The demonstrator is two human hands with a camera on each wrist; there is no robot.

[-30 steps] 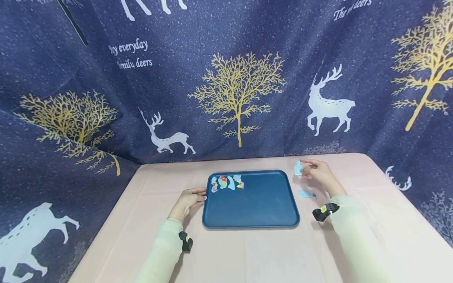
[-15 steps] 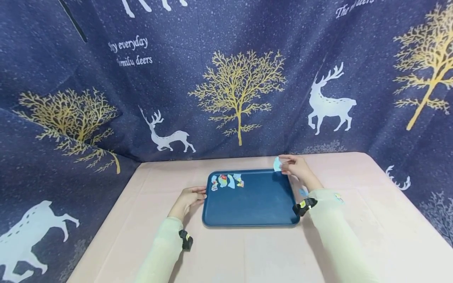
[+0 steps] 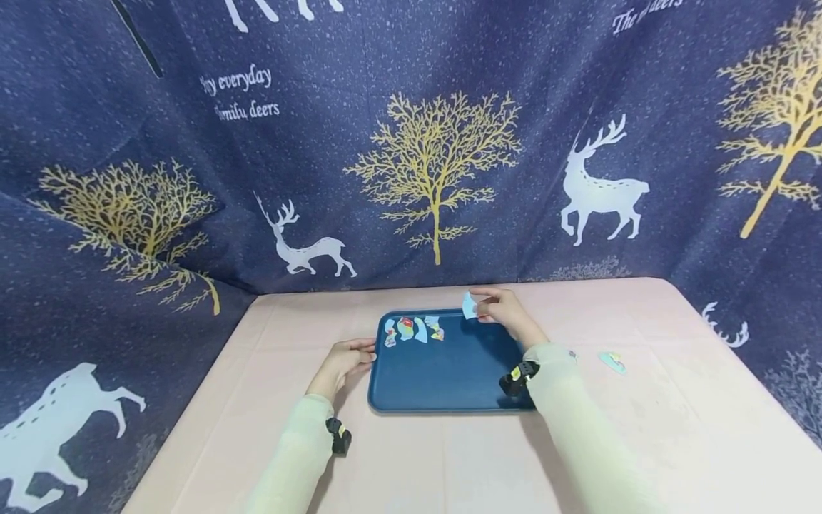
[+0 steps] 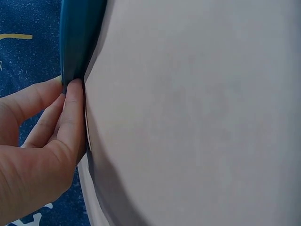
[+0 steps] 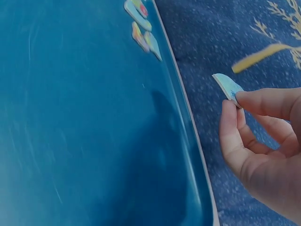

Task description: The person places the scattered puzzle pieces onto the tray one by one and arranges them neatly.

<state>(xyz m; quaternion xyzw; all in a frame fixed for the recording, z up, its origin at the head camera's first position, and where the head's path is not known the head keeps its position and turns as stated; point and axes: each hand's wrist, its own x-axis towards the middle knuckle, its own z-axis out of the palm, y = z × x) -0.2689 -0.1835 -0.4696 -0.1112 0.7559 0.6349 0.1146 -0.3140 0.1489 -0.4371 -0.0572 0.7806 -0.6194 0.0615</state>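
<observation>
Tray [image 3: 437, 378], pink table [image 3: 411, 464], deer-print backdrop [image 3: 411, 150]

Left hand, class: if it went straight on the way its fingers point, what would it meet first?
The blue tray: the left hand touches its left rim, with no gap showing. Going on would probably push it rightward.

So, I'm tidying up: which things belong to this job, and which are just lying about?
Likely the job:
pale-blue piece, in the right grip
blue tray
printed pieces on it
similar pieces right of it

Just around:
pink tablecloth
deer-print backdrop
black wrist devices
</observation>
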